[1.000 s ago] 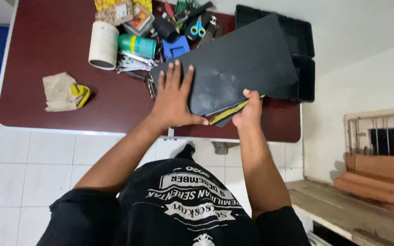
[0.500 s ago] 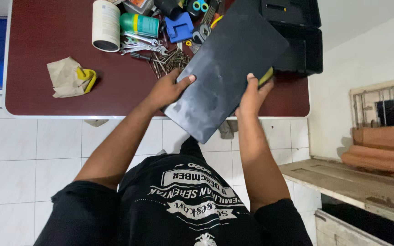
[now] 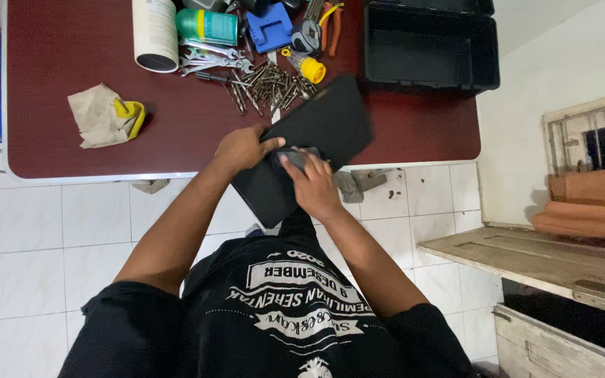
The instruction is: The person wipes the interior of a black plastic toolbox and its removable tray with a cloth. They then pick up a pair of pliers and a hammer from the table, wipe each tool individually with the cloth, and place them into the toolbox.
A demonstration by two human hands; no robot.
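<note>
Both hands — left hand, right hand — clamp the tilted black panel above the table edge.

The person's left hand and right hand both grip a flat black panel, held tilted over the near edge of a dark red table. Just beyond the panel lies a heap of nails. An open black toolbox sits at the table's right end; a crumpled brown cloth lies well apart at left.

Bare tabletop left of hands; nail pile, black bin block far side.
</note>
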